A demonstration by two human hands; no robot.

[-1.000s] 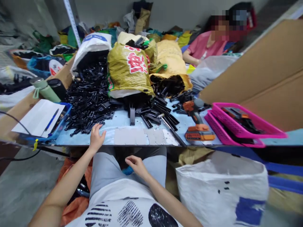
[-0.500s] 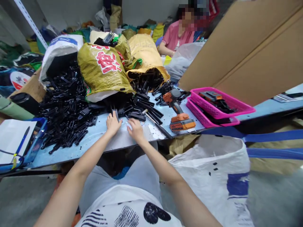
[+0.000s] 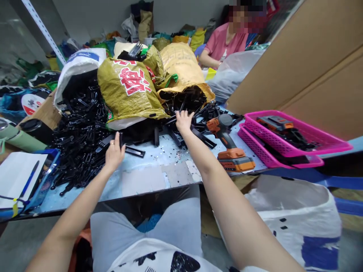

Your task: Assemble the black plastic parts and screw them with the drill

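Observation:
My left hand (image 3: 114, 154), a ring on one finger, is at the right edge of a heap of small black plastic parts (image 3: 82, 128). A narrow black plastic piece (image 3: 121, 139) sits between its thumb and fingers. A flat slotted black piece (image 3: 135, 151) lies on the table just right of it. My right hand (image 3: 184, 121) reaches farther out, fingers spread over long black parts (image 3: 204, 139) in front of the yellow sack (image 3: 181, 62). Its fingertips touch or hover over those parts; I cannot tell which.
A cordless drill (image 3: 227, 141) stands on the blue table, left of stacked pink baskets (image 3: 297, 136). An olive sack (image 3: 130, 90) and a white sack (image 3: 82, 60) lie behind. Cardboard (image 3: 306, 68) rises at right. A person (image 3: 227, 41) sits across. A white bag (image 3: 297, 211) hangs below.
My hands have moved apart: the left leftward toward the heap, the right forward and right to the yellow sack's mouth. The hammer-like tool near the drill is no longer visible. The view has shifted.

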